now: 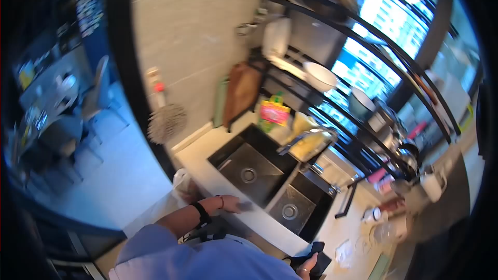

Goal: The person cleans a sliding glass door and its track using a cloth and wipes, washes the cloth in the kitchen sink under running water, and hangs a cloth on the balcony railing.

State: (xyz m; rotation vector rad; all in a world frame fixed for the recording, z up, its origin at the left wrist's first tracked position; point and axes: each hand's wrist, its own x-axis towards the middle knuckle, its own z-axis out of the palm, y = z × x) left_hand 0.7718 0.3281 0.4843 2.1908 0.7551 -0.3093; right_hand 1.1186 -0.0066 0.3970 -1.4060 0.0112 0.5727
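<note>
My left hand (232, 205) is over the front edge of the pale counter, just in front of the double sink (267, 210). Its fingers are smeared by motion, so I cannot tell what they do. A dark band is on that wrist. Low in the view, my right hand (308, 266) grips a flat black object (320, 264) that looks like a phone, close to the counter's front edge. Above the sink's divider stands the faucet (324, 137).
Over the sink rises a black dish rack (321, 21) with a white bowl (320, 77). A grey duster (167, 123) hangs on the left wall. Brown and green boards (241, 93) lean in the corner. A jar (371, 214) and crumpled plastic (343, 253) sit on the right counter.
</note>
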